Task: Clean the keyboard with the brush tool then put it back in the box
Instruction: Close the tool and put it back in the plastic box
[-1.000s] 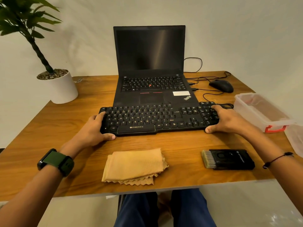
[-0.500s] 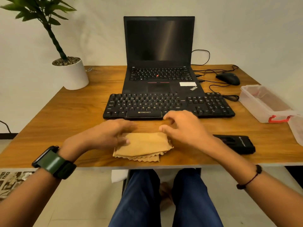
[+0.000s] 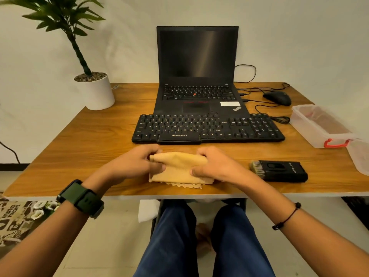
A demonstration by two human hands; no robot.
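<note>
A black keyboard (image 3: 207,128) lies across the middle of the wooden table (image 3: 95,140), in front of an open laptop. The black brush tool (image 3: 279,170), bristles pointing left, rests near the table's front edge on the right. A clear plastic box (image 3: 319,126) with a red latch stands open at the far right. A folded tan cloth (image 3: 177,170) sits near the front edge. My left hand (image 3: 137,163) grips its left side and my right hand (image 3: 215,164) grips its right side, lifting the top fold.
A black laptop (image 3: 196,76) with a dark screen stands behind the keyboard. A black mouse (image 3: 277,97) and loose cables lie at the back right. A potted plant (image 3: 93,90) in a white pot stands at the back left. A box lid edge (image 3: 359,156) shows at far right.
Both hands left the keyboard's ends, came down to the tan cloth and closed on its two sides. The cloth's top fold is now raised. The keyboard stays flat.
</note>
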